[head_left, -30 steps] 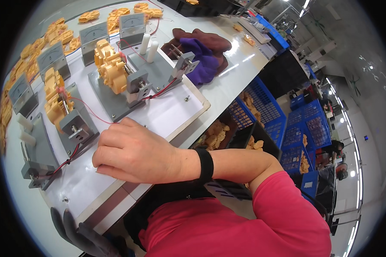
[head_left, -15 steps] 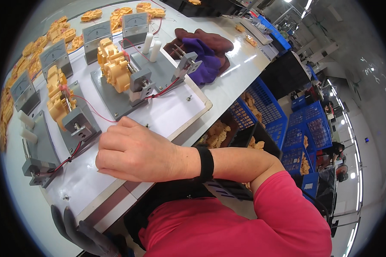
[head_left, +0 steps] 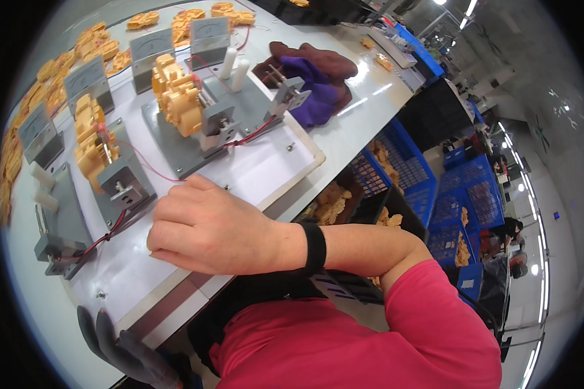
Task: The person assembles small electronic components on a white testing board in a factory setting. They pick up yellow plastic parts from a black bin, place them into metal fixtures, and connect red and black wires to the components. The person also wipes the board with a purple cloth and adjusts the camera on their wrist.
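My right hand (head_left: 204, 230), bare with a black band at the wrist, is curled with its knuckles up over the front part of the white board (head_left: 253, 175). Whatever its fingers hold, if anything, is hidden beneath it. Beyond it, a yellow plastic housing (head_left: 178, 97) sits on a grey test fixture (head_left: 162, 146), near a thin red wire. To the left, another yellow housing (head_left: 87, 136) is mounted on a second grey fixture (head_left: 136, 191). At the lower left, my left hand (head_left: 120, 343) in a dark grey glove has its fingers apart, near the board's front corner, holding nothing visible.
Several analogue meters (head_left: 152, 55) stand behind the fixtures. Yellow parts (head_left: 94, 39) are spread along the far table. A purple and brown cloth (head_left: 315, 78) lies to the right. Blue crates (head_left: 402, 155) with yellow parts stand beyond the table edge.
The view has shifted slightly, so the fixtures appear a little to the right and higher. My right hand stays curled in nearly the same place; the left hand stays put.
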